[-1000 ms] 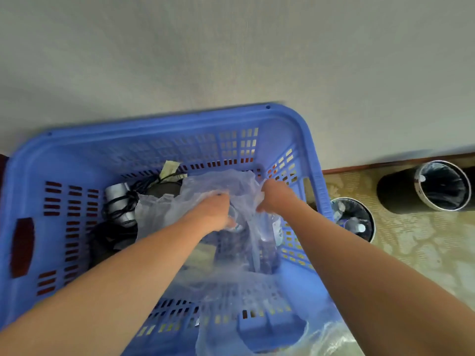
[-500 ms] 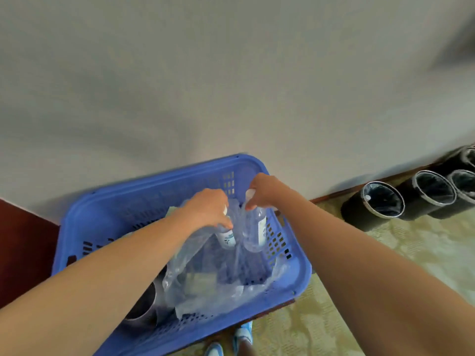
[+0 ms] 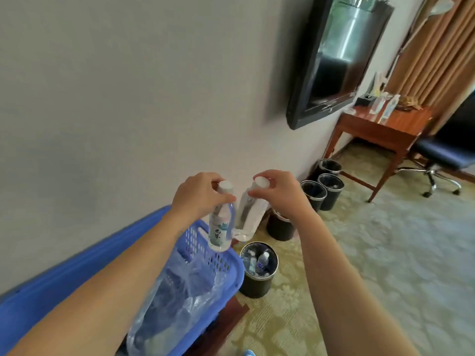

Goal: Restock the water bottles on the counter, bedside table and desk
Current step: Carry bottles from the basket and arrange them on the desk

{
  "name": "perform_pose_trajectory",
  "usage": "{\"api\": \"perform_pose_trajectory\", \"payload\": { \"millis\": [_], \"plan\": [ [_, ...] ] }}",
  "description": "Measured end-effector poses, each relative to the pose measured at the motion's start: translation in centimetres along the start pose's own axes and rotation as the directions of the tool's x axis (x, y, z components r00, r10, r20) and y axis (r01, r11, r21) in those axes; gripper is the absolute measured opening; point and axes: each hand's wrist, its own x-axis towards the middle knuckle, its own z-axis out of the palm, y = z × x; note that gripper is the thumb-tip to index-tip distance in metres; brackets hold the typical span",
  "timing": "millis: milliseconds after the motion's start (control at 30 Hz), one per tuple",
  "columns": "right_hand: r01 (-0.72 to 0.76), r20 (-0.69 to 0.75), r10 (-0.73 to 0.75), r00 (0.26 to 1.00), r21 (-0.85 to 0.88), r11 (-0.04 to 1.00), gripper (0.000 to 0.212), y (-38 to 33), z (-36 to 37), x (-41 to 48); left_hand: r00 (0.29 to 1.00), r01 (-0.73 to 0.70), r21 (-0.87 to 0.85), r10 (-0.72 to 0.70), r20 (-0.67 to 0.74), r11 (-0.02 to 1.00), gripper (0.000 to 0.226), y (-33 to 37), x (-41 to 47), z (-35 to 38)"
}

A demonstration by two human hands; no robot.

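Above the right end of the blue basket, against the grey wall: both hands raised, one water bottle each. Left hand grips the labelled bottle at the neck, fingers curled just under its white cap; the bottle hangs near upright over the basket rim. Right hand pinches the clear bottle at the neck below its cap, thumb and fingers closed on it; this bottle tilts, base toward the left one. The lower bodies lie very close; contact cannot be judged. A clear plastic bag sits crumpled in the basket, spilling over the near edge. On the patterned carpet beside the basket, a black bin contains several small bottles. Further black bins line the wall toward a wooden desk. On the desk stand two bottles, somewhat blurred. A wall-mounted screen hangs left of the desk; an office chair sits right of it.
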Motion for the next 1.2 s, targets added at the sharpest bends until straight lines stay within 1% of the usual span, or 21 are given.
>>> {"api": "perform_pose_trajectory", "payload": {
  "millis": [33,100,133,200,300,367,433,533,567,733,833,933,1100,1200],
  "plan": [
    [-0.004,-0.104,0.007,0.995,0.025,1.0,0.038,0.0,-1.9,-1.3,0.998,-0.051,-0.06,0.049,-0.027,0.997,0.026,1.7,-0.2,0.5],
    [0.007,-0.295,0.008,0.955,0.05,0.999,0.042,-0.2,-5.2,-3.7,0.987,-0.151,-0.191,0.136,-0.087,0.97,0.027,5.0,-0.8,1.4],
    [0.015,-0.383,0.009,0.924,0.06,0.998,0.042,0.0,-6.9,-5.1,0.978,-0.2,-0.255,0.178,-0.107,0.946,0.027,6.8,-1.3,2.0],
    [0.033,-0.515,0.017,0.857,0.087,0.996,0.04,0.4,-10.0,-8.0,0.96,-0.276,-0.361,0.24,-0.143,0.891,0.029,10.2,-2.0,3.1],
    [0.027,-0.614,0.035,0.788,0.091,0.996,0.034,1.5,-13.7,-12.0,0.935,-0.355,-0.468,0.308,-0.176,0.809,0.03,14.5,-3.0,5.0],
    [-0.013,-0.664,0.057,0.746,0.072,0.997,0.026,2.5,-15.9,-14.3,0.919,-0.39,-0.511,0.356,-0.168,0.766,0.03,17.2,-3.5,6.5],
    [-0.087,-0.703,0.091,0.705,0.042,0.995,0.024,3.5,-17.7,-15.9,0.903,-0.412,-0.518,0.411,-0.123,0.75,0.029,19.8,-4.0,8.2],
    [-0.215,-0.766,0.129,0.63,-0.013,0.976,0.029,4.8,-21.2,-18.1,0.882,-0.421,-0.506,0.47,-0.035,0.753,0.024,24.2,-4.9,11.4],
    [-0.234,-0.782,0.127,0.611,-0.025,0.972,0.031,5.1,-22.3,-18.7,0.874,-0.425,-0.517,0.485,-0.022,0.743,0.024,25.4,-5.2,12.4],
    [-0.191,-0.837,0.055,0.544,-0.06,0.98,0.025,6.6,-28.1,-20.7,0.828,-0.489,-0.564,0.556,-0.063,0.665,0.029,30.7,-5.6,16.4],
    [-0.192,-0.851,0.028,0.524,-0.086,0.978,0.025,7.8,-31.6,-21.5,0.793,-0.538,-0.571,0.602,-0.093,0.62,0.032,34.0,-5.8,18.5],
    [-0.174,-0.86,0.021,0.51,-0.079,0.982,0.024,9.2,-34.8,-22.4,0.78,-0.557,-0.57,0.617,-0.109,0.604,0.037,36.9,-5.9,20.5],
    [-0.171,-0.877,0.024,0.48,-0.067,0.983,0.021,12.7,-38.6,-24.2,0.786,-0.544,-0.57,0.611,-0.091,0.615,0.038,39.9,-6.3,24.7],
    [-0.22,-0.866,0.065,0.497,-0.053,0.974,0.021,15.1,-39.7,-24.9,0.799,-0.505,-0.59,0.6,-0.043,0.631,0.037,40.9,-6.7,27.4]
  ]
}}
